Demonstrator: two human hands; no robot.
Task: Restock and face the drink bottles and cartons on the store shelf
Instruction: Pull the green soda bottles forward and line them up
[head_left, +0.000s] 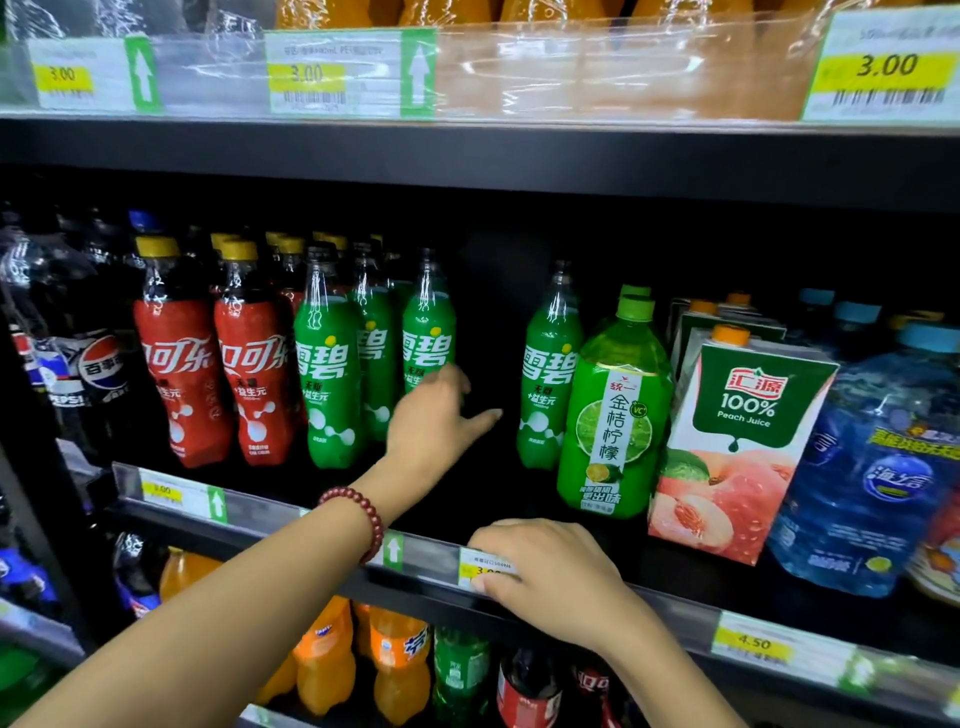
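The left hand (434, 415), fingers loosely spread and holding nothing, touches the green plastic Sprite bottle (428, 332); the right hand (545, 577) presses flat on the shelf-edge price tag (485, 566) below that bottle.

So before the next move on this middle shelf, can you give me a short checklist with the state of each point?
1. Left hand free to take a bottle: ok, it reaches into the shelf and grips nothing.
2. Right hand free: ok, it only rests on the shelf rail.
3. Green bottles without a hole in the row: not ok, a gap separates the lone green bottle from the others.
4. Front labels face out: ok.
5. Peach carton upright: ok.
6. Stock behind the gap: cannot tell, too dark.
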